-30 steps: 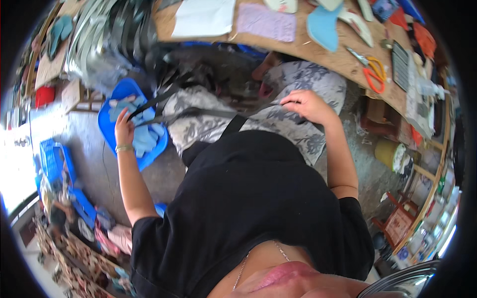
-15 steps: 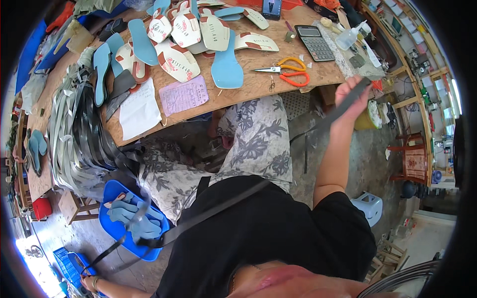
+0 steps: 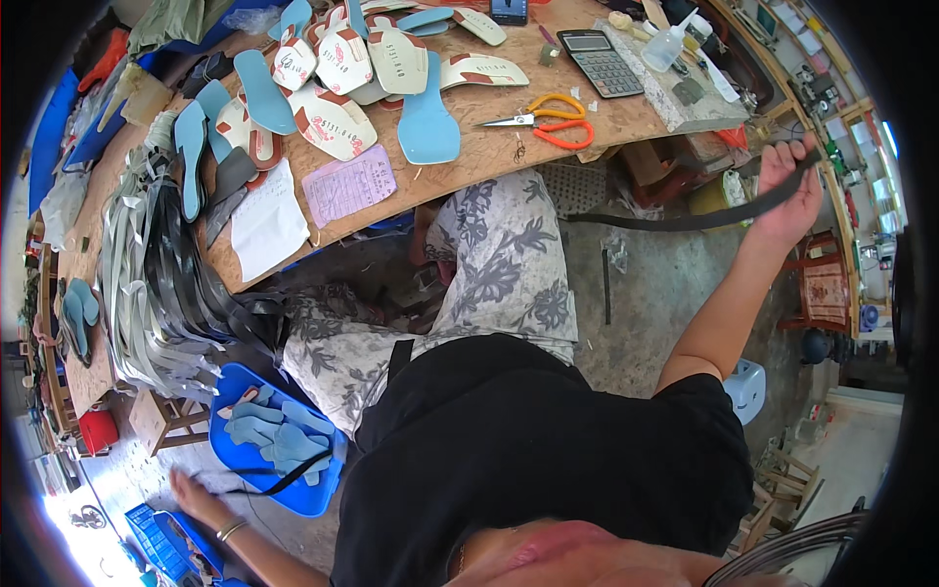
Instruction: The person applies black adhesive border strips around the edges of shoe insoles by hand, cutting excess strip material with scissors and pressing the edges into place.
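My right hand (image 3: 790, 188) is raised out to the right, beside the wooden workbench (image 3: 489, 157), and is shut on one end of a long black strap (image 3: 685, 219). The strap runs left from that hand toward my lap, where a short piece shows at my waist. Low on the left, my left hand (image 3: 194, 486) reaches down beside a blue tray (image 3: 293, 494) of light-blue sole pieces. It grips the strap's other end, which lies across the tray's corner. My black shirt hides the middle of the strap.
The workbench holds several white and light-blue insoles (image 3: 427, 122), orange scissors (image 3: 550, 119), a calculator (image 3: 599, 61), a glue bottle (image 3: 671, 44) and paper sheets (image 3: 347, 184). A thick pile of grey and black straps (image 3: 161, 284) hangs over its left end. A small stool (image 3: 161, 421) stands beside the tray.
My right hand has swung farther out to the right with the strap, which now stretches longer. My left hand has dropped from above the blue tray to the floor side of it.
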A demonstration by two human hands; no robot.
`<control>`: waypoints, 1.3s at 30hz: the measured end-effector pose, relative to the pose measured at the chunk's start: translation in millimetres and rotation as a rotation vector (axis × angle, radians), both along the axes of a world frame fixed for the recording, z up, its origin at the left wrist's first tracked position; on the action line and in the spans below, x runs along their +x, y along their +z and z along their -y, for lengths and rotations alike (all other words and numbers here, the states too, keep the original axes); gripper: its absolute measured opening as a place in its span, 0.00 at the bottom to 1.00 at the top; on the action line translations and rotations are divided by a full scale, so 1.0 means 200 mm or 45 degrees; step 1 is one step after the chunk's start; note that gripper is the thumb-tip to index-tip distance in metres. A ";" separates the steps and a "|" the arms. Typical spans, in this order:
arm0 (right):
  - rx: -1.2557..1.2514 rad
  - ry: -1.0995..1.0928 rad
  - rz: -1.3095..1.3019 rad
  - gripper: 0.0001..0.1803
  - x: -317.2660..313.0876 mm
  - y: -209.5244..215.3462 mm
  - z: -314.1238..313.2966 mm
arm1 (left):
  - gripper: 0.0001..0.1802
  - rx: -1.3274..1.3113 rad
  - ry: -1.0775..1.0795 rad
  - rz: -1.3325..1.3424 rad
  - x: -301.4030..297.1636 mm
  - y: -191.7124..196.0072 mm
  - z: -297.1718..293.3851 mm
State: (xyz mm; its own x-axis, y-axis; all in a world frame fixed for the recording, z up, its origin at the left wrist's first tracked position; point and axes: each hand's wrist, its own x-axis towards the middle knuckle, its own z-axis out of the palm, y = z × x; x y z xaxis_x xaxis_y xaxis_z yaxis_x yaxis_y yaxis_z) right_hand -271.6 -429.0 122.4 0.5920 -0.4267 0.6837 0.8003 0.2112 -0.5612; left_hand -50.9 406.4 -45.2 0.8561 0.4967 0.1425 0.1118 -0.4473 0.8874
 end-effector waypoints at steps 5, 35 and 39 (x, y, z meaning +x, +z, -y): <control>-0.135 0.205 -0.169 0.27 0.16 0.04 -0.21 | 0.08 -0.509 -0.524 -0.107 -0.17 0.23 0.99; -0.791 -0.391 -1.253 0.13 0.58 -0.54 -1.07 | 0.05 -0.533 -1.966 -0.255 0.00 0.21 2.34; -0.505 0.020 -1.144 0.11 0.53 -0.56 -0.99 | 0.05 -1.313 -1.762 -0.462 -0.04 0.32 2.30</control>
State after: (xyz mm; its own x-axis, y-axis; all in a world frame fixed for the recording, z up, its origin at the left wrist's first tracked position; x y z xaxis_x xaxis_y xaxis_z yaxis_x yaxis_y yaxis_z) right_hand -165.9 -231.6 10.9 0.9656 -0.2511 0.0681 0.0396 -0.1169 -0.9924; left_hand -59.4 -54.0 19.6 0.6030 -0.7977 -0.0085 0.4082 0.2993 0.8624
